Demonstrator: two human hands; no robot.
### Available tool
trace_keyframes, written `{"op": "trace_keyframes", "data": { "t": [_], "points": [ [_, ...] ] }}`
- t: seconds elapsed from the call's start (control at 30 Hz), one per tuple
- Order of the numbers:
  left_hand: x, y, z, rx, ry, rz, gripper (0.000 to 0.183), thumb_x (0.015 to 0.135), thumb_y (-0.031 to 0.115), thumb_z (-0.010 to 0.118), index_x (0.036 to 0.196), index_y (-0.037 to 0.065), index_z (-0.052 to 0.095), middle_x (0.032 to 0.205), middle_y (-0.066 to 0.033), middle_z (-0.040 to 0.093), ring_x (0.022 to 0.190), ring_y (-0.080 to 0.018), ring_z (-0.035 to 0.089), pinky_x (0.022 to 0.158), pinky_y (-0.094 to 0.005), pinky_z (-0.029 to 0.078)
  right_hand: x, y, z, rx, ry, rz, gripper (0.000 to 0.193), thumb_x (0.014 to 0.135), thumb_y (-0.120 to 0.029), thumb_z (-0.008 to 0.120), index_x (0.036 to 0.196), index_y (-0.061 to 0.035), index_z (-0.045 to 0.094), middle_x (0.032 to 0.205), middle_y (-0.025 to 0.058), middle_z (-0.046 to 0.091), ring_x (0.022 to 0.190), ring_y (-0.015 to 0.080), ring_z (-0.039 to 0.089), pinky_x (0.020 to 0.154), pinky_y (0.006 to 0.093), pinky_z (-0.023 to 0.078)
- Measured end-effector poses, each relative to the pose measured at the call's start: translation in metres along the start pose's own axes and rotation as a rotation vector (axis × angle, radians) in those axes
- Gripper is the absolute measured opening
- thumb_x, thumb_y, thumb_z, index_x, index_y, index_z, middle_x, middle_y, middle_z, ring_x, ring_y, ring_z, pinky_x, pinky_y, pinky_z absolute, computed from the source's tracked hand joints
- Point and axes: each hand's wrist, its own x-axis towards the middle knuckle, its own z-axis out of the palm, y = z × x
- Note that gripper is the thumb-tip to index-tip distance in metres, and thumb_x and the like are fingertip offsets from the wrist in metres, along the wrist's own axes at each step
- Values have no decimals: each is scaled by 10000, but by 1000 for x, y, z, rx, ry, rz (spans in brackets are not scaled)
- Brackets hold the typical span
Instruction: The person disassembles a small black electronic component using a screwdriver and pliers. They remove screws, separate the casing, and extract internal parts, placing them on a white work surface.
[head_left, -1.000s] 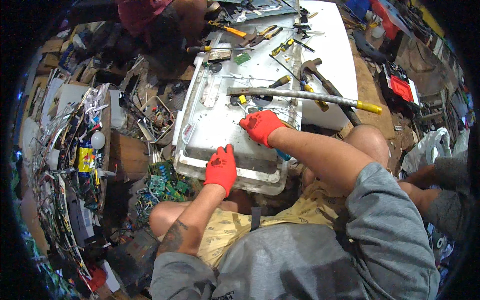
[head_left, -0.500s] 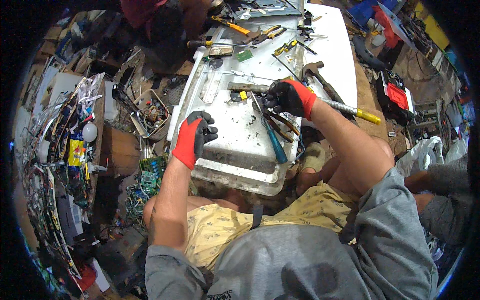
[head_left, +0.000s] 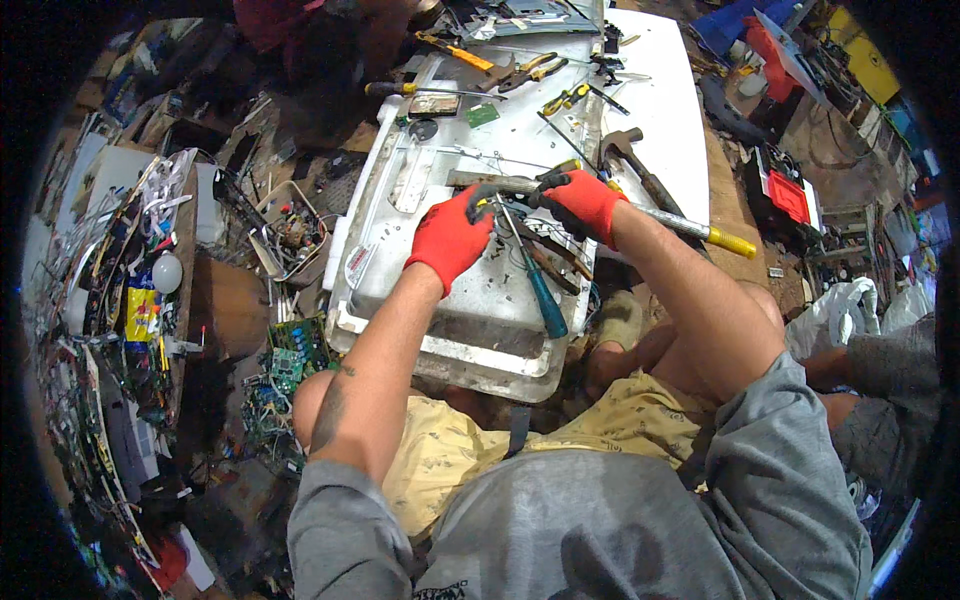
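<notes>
Both of my hands wear red gloves with dark palms and fingers, above a dirty white plastic panel [head_left: 400, 270]. My left hand [head_left: 455, 232] closes its fingertips on a small yellow part [head_left: 485, 202]. Close by on the right, my right hand [head_left: 582, 205] has curled fingers; anything inside them is hidden. A screwdriver with a teal handle [head_left: 545, 295] lies between and below the hands, its shaft pointing up toward them. Dark-handled pliers [head_left: 555, 262] lie beside it, partly covered. Just beyond the fingers is a flat metal bar [head_left: 475, 180].
A hammer [head_left: 640, 165] and a metal rod with a yellow grip [head_left: 730, 241] lie right of my hands. Farther off are an orange-handled hammer [head_left: 460, 52], pliers [head_left: 535, 72] and a green circuit board [head_left: 482, 114]. Scrap wires and boards [head_left: 290, 365] crowd the left side.
My left hand has moved right and away from me, from open above the panel's left side to closed at the small yellow part. The right hand stays nearly in place.
</notes>
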Motion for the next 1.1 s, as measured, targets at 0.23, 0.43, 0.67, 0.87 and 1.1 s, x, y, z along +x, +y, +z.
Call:
{"op": "trace_keyframes", "data": {
  "t": [0.23,0.43,0.67,0.87,1.1],
  "points": [
    [30,8,15,195,-69,-106,494,883,422,672,1291,146,643,1151,-170,707,1070,-354,670,923,-424,526,1,10,-6,-465,137,-87,398,804,-303,646,1062,-7,712,1012,223,722,930,329,710,851,389,543],
    [39,3,26,306,-5,-102,411,874,393,692,1179,119,658,1122,-145,711,1047,-348,671,862,-436,533,-14,-22,16,-759,175,-69,372,821,-287,615,1133,-117,723,1141,193,706,1076,341,676,950,421,527],
    [51,6,21,305,-78,-10,319,890,292,651,1177,153,659,1097,-137,706,1032,-353,667,859,-447,533,0,-12,5,-844,96,-116,361,823,-251,599,1148,-145,716,1145,156,710,1084,318,676,944,419,533],
    [48,12,7,256,-184,-37,392,868,286,671,1241,168,659,1146,-162,703,1053,-357,669,898,-434,531,-10,-16,-2,-920,21,-150,390,831,-211,578,1198,-141,689,1186,160,694,1103,325,669,943,431,532],
    [51,27,14,466,-160,-53,395,850,353,718,1190,154,689,1113,-144,714,1033,-339,678,867,-434,538,-17,-7,4,-1007,39,-214,383,837,-175,563,1203,-134,669,1179,173,688,1107,346,663,922,447,537]
  ]
}}
